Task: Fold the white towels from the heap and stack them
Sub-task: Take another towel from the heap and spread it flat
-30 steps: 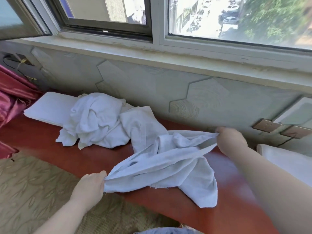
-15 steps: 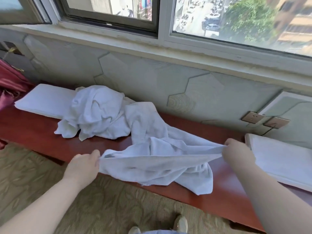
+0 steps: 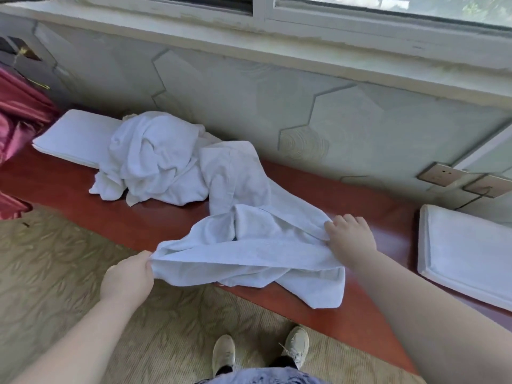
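- While one towel (image 3: 249,253) is held stretched between both hands, its near edge is drawn into a taut band, and the rest is left bunched on the red ledge (image 3: 368,206) just beyond the knuckles.
- One end of that edge is clenched in the left hand (image 3: 126,278), with the fingers curled round gathered cloth, off the ledge's front.
- The other end is grasped by the right hand (image 3: 350,239), fingers curled down onto it; the thumb is hidden, so the exact hold cannot be told.
- The heap (image 3: 155,159) is seen well beyond the left hand, and a tail of it is trailed towards the right hand, touching the held towel.
- A folded stack (image 3: 468,253) is laid to the outer side of the right hand, apart from it.
- The cloth is judged light, limp and not slippery, so no shape will be kept unless tension is applied.
- Hold is best taken at two neighbouring corners, so that the hem hangs straight. The heap's tail may be dragged along if the towel is lifted carelessly.
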{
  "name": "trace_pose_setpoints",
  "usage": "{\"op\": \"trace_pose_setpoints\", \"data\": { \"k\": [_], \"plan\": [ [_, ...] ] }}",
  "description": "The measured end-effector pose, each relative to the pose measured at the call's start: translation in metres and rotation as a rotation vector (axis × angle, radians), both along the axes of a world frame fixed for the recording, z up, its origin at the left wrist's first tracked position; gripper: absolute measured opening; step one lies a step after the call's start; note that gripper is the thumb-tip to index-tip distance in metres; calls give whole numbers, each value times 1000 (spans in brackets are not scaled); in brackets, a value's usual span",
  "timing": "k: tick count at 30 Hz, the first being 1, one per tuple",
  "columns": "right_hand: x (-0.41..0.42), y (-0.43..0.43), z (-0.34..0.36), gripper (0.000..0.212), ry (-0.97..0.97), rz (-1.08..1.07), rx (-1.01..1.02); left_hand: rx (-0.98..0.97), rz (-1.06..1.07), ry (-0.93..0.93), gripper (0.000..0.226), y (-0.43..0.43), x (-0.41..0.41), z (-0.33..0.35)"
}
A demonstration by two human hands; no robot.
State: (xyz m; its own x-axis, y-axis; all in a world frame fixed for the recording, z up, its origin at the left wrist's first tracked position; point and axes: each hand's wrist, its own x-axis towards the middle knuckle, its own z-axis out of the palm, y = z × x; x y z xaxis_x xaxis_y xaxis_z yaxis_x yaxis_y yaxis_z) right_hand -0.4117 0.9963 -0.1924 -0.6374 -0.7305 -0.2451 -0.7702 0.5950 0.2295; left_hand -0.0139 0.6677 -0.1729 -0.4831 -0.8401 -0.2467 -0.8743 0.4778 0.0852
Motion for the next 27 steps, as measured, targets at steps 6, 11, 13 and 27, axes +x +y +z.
{"op": "trace_pose_setpoints", "data": {
  "k": [6, 11, 13, 27],
  "plan": [
    [-13, -3, 27, 25, -4, -52, 64, 18, 65, -59, 18, 3, -15, 12],
    [-34, 6, 63, 27, -15, -165, -1, 26, 96, -78, 11, -7, -22, 35],
    [-43, 5, 83, 28, -31, -196, -53, 11, 123, -147, 12, -20, -29, 51],
    [5, -12, 281, 22, 192, -608, -434, -254, -200, 227, 10, -143, -83, 206]
  ]
}}
